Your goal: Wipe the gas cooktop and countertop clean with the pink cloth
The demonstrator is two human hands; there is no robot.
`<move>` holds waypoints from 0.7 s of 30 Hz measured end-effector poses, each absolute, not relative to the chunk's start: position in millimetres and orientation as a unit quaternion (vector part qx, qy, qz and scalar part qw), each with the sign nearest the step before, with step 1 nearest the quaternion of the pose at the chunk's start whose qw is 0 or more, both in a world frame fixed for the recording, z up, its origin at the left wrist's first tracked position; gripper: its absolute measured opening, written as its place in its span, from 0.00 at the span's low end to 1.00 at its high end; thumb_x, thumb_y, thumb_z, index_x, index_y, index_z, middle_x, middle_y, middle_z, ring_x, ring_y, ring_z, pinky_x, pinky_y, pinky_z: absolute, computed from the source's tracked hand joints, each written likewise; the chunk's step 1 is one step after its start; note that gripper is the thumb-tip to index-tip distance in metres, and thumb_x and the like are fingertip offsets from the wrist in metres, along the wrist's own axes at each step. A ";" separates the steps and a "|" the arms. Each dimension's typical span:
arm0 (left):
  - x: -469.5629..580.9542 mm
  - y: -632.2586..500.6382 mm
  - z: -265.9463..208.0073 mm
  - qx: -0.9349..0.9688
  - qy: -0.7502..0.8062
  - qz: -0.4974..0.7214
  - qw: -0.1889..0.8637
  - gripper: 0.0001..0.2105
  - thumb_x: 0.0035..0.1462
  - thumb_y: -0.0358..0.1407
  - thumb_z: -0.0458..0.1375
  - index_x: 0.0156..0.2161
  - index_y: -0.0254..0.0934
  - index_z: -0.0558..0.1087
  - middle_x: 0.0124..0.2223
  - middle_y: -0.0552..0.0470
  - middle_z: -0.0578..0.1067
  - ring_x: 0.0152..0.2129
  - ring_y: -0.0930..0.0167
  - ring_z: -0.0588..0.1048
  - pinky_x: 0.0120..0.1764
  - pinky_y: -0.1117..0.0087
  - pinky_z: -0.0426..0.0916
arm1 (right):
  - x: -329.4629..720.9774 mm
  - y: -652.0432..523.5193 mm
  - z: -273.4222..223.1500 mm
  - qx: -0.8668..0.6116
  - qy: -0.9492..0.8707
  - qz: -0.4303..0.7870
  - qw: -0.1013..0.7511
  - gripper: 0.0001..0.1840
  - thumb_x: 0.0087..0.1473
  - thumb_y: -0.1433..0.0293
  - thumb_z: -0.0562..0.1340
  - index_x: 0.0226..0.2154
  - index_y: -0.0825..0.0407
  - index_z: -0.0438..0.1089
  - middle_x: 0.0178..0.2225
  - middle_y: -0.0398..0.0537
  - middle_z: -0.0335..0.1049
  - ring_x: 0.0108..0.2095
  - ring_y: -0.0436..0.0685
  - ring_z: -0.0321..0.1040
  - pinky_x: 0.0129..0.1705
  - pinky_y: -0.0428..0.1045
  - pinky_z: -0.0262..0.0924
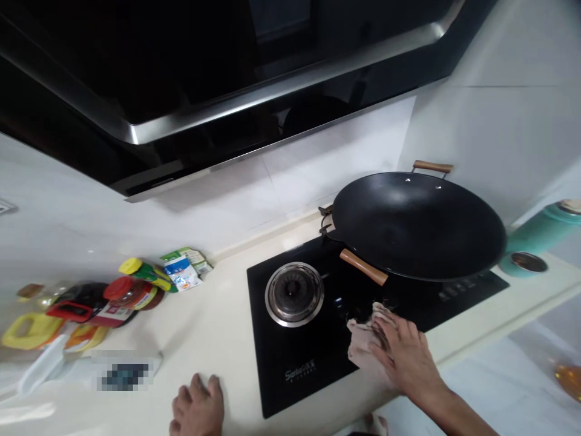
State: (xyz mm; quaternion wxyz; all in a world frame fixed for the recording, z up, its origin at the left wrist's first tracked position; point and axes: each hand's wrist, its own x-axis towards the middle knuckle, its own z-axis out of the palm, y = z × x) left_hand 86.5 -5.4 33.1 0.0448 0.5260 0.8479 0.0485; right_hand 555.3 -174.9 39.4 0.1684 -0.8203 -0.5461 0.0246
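My right hand (406, 351) presses a crumpled pale pink cloth (363, 344) against the front of the black glass gas stove (313, 354). Its fingers are bent over the cloth. Resting on the pale countertop (240, 387), left of the stove, my left hand (198, 407) holds nothing and its fingers are slightly apart. Near the right hand, a big black wok (417, 224) with wooden handles sits over the right side of the stove. The bare left burner (294, 295) has a shiny metal ring.
A black range hood (281, 72) hangs low over the stove. Sauce jars and bottles (131, 292) and seasoning packets (184, 270) stand along the left wall. On the right are a green thermos (544, 225) and a small teal cup (521, 264).
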 end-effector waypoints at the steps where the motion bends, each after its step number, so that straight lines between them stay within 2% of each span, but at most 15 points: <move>1: 87.3 -5.0 33.4 0.528 0.847 0.049 0.042 0.37 0.63 0.57 0.39 0.69 0.36 0.60 0.72 0.30 0.58 0.71 0.48 0.54 0.65 0.38 0.54 | 552.0 -172.9 34.6 -0.830 -0.538 0.017 0.147 0.25 0.62 0.57 0.61 0.58 0.48 0.73 0.59 0.62 0.68 0.54 0.74 0.66 0.53 0.67 0.64; 4: 87.6 -3.5 31.8 0.530 0.846 0.044 0.035 0.37 0.62 0.58 0.40 0.68 0.37 0.61 0.72 0.30 0.59 0.70 0.47 0.56 0.64 0.38 0.56 | 541.8 -165.4 25.9 -0.832 -0.545 0.004 0.109 0.24 0.60 0.59 0.62 0.56 0.50 0.75 0.61 0.64 0.67 0.57 0.75 0.64 0.56 0.66 0.61; 7: 87.1 -1.3 29.7 0.526 0.849 0.038 0.029 0.37 0.62 0.58 0.39 0.68 0.38 0.61 0.72 0.31 0.59 0.70 0.47 0.56 0.64 0.39 0.55 | 548.8 -170.0 22.9 -0.822 -0.559 0.006 0.106 0.18 0.62 0.64 0.60 0.52 0.44 0.77 0.61 0.58 0.68 0.56 0.72 0.64 0.56 0.64 0.60; 10: 87.8 -0.1 29.5 0.524 0.851 0.035 0.027 0.37 0.62 0.57 0.39 0.69 0.39 0.60 0.72 0.32 0.59 0.70 0.48 0.55 0.65 0.39 0.55 | 577.9 -186.1 19.8 -0.831 -0.549 -0.008 0.086 0.17 0.64 0.66 0.57 0.50 0.44 0.78 0.60 0.56 0.68 0.54 0.70 0.64 0.54 0.64 0.60; 16: 86.9 0.8 28.4 0.526 0.849 0.020 0.043 0.37 0.61 0.56 0.41 0.69 0.38 0.58 0.72 0.32 0.58 0.70 0.47 0.54 0.64 0.37 0.54 | 661.4 -189.0 18.0 -0.895 -0.440 -0.051 0.047 0.22 0.69 0.58 0.53 0.54 0.42 0.78 0.57 0.60 0.67 0.53 0.73 0.62 0.51 0.67 0.58; 21: 83.2 1.5 23.5 0.532 0.846 0.016 0.032 0.35 0.61 0.55 0.40 0.68 0.40 0.59 0.70 0.33 0.60 0.69 0.47 0.56 0.63 0.37 0.56 | 693.6 -131.7 42.6 -0.889 -0.457 0.034 0.011 0.21 0.69 0.58 0.54 0.55 0.40 0.78 0.54 0.58 0.71 0.54 0.70 0.65 0.54 0.63 0.57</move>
